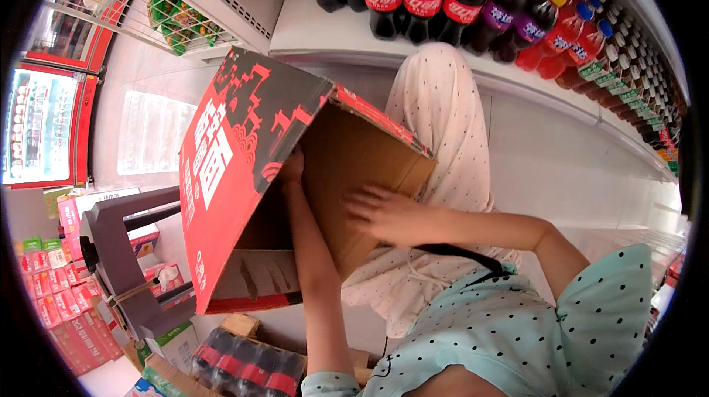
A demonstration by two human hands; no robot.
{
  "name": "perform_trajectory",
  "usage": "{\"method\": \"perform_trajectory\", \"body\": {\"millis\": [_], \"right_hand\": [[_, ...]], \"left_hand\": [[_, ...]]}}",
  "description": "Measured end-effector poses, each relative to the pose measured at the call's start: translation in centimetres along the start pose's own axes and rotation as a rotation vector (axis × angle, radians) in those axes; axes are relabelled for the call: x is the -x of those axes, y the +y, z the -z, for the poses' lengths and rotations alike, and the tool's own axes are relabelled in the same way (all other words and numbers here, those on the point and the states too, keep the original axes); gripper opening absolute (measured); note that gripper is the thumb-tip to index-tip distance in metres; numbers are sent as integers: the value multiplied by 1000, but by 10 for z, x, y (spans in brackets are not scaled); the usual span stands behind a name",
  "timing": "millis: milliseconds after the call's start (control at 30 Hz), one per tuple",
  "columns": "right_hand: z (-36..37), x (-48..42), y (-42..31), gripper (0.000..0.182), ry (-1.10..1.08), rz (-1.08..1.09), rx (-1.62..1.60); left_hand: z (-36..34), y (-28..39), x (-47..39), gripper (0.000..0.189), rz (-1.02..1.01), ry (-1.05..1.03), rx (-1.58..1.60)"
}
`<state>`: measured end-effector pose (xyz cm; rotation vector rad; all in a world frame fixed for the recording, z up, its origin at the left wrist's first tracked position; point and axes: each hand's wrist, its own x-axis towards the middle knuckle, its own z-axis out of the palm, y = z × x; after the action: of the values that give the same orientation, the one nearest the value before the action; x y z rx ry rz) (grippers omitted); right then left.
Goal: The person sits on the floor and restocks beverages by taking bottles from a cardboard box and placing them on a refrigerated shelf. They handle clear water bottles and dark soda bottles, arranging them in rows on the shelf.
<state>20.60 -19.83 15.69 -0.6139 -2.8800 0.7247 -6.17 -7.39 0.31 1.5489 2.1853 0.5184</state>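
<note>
A large red and black cardboard box (221, 175), printed with white writing, is tilted in front of me with its opening towards me. Its brown inner walls show, and the deeper part is in shadow. My left hand (293, 167) reaches into the box beside the black-printed wall; its fingers are partly hidden, so its grip is unclear. Over the right inner wall is my right hand (379, 214), blurred, with fingers spread and nothing in it. Whether it touches the cardboard is unclear. My bent knee (440, 87) in spotted trousers is close to the box's right edge.
Several cola bottles (422, 1) and other drinks line a white shelf (332, 34) ahead. A dark grey frame (119, 256) stands left of the box. Shrink-wrapped bottles (243, 364) lie below, and stacked pink cartons (77, 336) and a lit drinks fridge (41, 123) are at left.
</note>
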Motion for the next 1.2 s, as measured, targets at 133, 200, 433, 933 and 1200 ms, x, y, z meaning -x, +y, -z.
{"method": "perform_trajectory", "body": {"millis": [133,200,433,933,1200], "right_hand": [[132,15,-8,32,-346,84,-701],[172,23,2,23,178,117,-683],[253,4,122,22,939,-268,736],[216,-59,157,25,594,-466,550],[228,-13,41,22,1006,-135,604]], "left_hand": [[6,-13,15,54,38,6,-11],[10,-15,20,54,51,9,-2],[8,13,21,53,15,-3,33],[24,6,37,51,66,32,67],[28,5,47,51,87,45,77]]}}
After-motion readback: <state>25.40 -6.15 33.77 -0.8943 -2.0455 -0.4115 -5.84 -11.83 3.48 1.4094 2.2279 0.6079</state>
